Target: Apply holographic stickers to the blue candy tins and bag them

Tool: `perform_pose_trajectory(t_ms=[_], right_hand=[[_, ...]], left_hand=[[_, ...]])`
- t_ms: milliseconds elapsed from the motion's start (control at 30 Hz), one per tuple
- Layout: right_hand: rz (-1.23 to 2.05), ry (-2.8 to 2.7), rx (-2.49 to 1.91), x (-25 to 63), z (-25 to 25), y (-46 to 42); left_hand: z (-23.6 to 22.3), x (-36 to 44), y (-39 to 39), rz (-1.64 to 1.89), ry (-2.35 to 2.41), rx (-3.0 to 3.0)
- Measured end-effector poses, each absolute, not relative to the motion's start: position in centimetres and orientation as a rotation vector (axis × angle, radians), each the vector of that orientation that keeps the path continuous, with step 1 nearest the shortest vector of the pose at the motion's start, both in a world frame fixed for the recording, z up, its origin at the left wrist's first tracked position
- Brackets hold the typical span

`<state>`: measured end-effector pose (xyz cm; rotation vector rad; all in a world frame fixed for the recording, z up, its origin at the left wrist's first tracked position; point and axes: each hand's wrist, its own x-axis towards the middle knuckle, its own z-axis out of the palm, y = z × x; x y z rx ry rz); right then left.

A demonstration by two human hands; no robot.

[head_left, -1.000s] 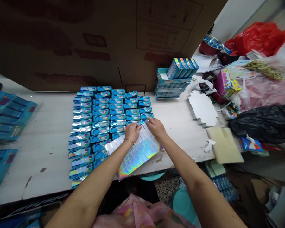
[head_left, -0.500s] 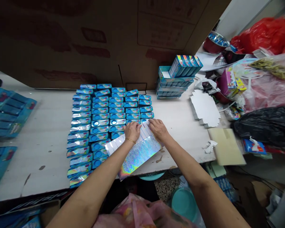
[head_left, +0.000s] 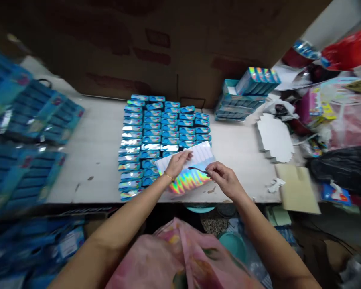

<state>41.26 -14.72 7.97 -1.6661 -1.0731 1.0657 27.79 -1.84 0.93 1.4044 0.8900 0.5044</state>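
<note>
A holographic sticker sheet (head_left: 189, 176) lies on the white table (head_left: 93, 152), partly over rows of small blue boxes (head_left: 156, 136). My left hand (head_left: 177, 162) rests on the sheet's upper part with fingers curled, holding it down. My right hand (head_left: 222, 176) hovers over the sheet's right edge, thumb and fingers pinched on a thin dark strip (head_left: 198, 170) that arcs up from the sheet.
A stack of blue display cartons (head_left: 243, 96) stands at the back right, with flat white card blanks (head_left: 273, 136) and a beige board (head_left: 299, 186) beside them. Blue packs (head_left: 33, 120) pile at the left. Bags and clutter fill the right. A large cardboard box forms the back wall.
The camera has swung and the view shifted. My right hand has drawn back toward me from the sheet's top, now pinching a thin strip. My left hand stays on the sheet.
</note>
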Motion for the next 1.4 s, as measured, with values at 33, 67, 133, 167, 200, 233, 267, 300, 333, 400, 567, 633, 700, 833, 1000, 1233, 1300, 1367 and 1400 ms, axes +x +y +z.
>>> perform_pose_trajectory(t_ms=[33,67,133,167,200,233,267,300,333,400,567,633,700,833,1000,1233,1300,1367,1400], right_hand=[[1.158,-1.004,-1.631,39.8,7.6,-14.4],[1.245,-0.94,-1.598,38.3,7.2,-14.1],[1.395,-0.834,-1.543,35.1,6.6,-13.9],[1.459,-0.796,-1.517,33.6,6.3,-13.9],[1.511,-0.766,-1.493,32.2,6.1,-14.0],[1.552,-0.741,-1.471,31.0,5.9,-14.1],[1.58,-0.723,-1.454,30.0,5.7,-14.2],[1.596,-0.712,-1.44,29.2,5.6,-14.3],[1.602,-0.707,-1.432,28.6,5.6,-14.3],[1.593,-0.716,-1.43,27.8,5.7,-14.2],[1.512,-0.796,-1.483,26.8,6.3,-13.1],[1.486,-0.802,-1.496,26.4,6.3,-12.7],[1.472,-0.789,-1.5,26.0,6.2,-12.5],[1.454,-0.758,-1.506,26.0,5.9,-12.4],[1.431,-0.708,-1.538,27.2,5.9,-12.6],[1.425,-0.714,-1.524,29.8,6.3,-13.3],[1.424,-0.731,-1.527,30.7,6.2,-13.5],[1.428,-0.753,-1.526,31.4,6.2,-13.6],[1.437,-0.766,-1.521,31.6,6.2,-13.4]], left_hand=[[1.7,25.8,-3.0,0.456,0.834,1.219],[2.3,23.6,-4.2,0.444,0.819,1.067],[3.0,19.3,-6.6,0.431,0.851,0.92],[3.0,17.3,-7.6,0.454,0.916,0.919],[2.7,15.3,-8.3,0.491,1.009,0.966],[2.2,13.5,-8.8,0.55,1.131,1.062],[1.4,11.9,-8.9,0.615,1.261,1.213],[0.5,10.6,-8.7,0.653,1.36,1.42],[-0.5,9.6,-8.1,0.66,1.434,1.637],[-2.3,8.8,-6.5,0.544,1.49,2.01],[-4.3,10.2,-2.5,0.26,1.533,2.413],[-4.4,10.4,-2.1,0.235,1.529,2.465],[-4.4,10.0,-2.1,0.224,1.5,2.498],[-4.4,7.8,-1.8,0.193,1.472,2.539],[-4.7,4.1,0.6,0.129,1.544,2.579],[-4.5,0.2,5.4,0.053,1.726,2.561],[-4.0,1.2,5.5,0.078,1.765,2.566],[-3.6,3.6,5.2,0.131,1.761,2.593],[-3.4,5.2,5.2,0.155,1.727,2.615]])
